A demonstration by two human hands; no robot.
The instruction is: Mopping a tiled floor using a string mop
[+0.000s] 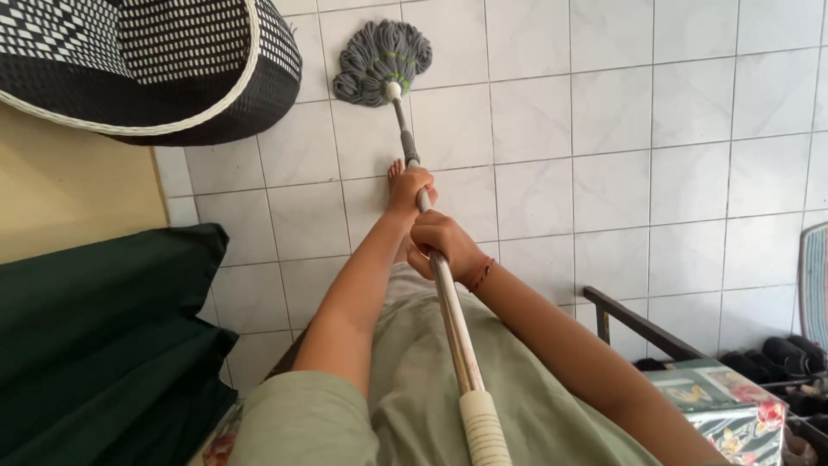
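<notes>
Nearest the lens, the mop handle (455, 336) rises from bottom centre toward the grey string mop head (379, 62) on the white tiled floor (604, 173), upper centre. Left hand (409, 188) is wrapped tight higher on the shaft; right hand (444, 246) clenches it just below. Both arms are extended. A woven basket (147, 65) sits upper left.

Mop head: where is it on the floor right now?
In the head view the grey mop head lies on the white tiled floor, upper centre-left, just right of the black-and-white woven basket and ahead of the person's bare foot.
</notes>
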